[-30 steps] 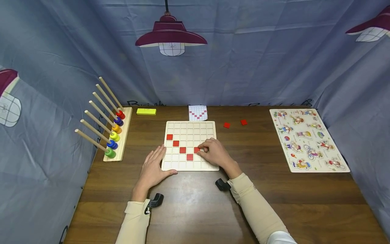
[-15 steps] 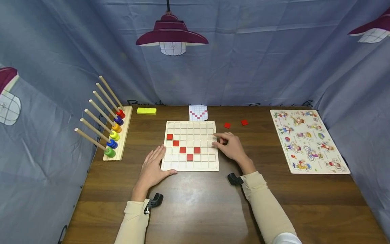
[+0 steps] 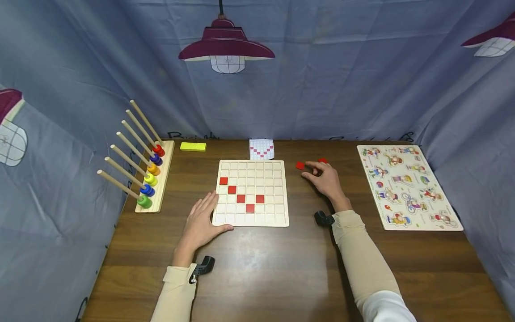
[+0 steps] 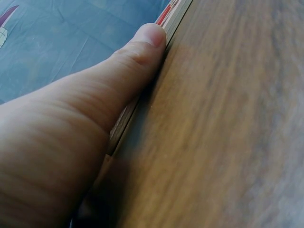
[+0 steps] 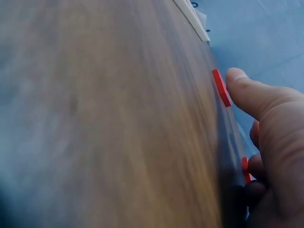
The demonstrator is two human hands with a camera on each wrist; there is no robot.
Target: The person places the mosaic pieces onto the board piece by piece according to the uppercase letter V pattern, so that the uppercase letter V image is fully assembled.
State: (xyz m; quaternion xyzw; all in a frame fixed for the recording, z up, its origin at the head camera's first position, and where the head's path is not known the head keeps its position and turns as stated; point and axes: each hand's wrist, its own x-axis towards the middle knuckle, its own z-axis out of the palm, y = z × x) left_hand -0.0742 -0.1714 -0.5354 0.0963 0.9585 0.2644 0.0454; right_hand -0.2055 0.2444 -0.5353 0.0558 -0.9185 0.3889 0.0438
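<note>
A light wooden grid board (image 3: 269,218) lies on the table with several red square tiles in its cells, laid in a slanting line that turns up at the right. My left hand (image 3: 201,223) rests against the board's left side, fingers straight, and its thumb (image 4: 149,35) lies along the front edge. Right of the board, two loose red tiles lie on the tabletop. My right hand (image 3: 325,179) is just beside the nearer tile (image 3: 300,165), thumb and index finger spread a little with nothing between them. It partly covers the farther tile (image 3: 322,160).
A small pattern card (image 3: 261,149) with a red V lies behind the board. On the left stands a peg rack (image 3: 164,179) with coloured rings, near a yellow block (image 3: 193,146). A picture puzzle board (image 3: 408,185) lies at the right. Curtains border the table (image 3: 257,277).
My right hand has let go of a red tile in the grid and moved right and back to the loose tiles. The left hand has stayed at the board.
</note>
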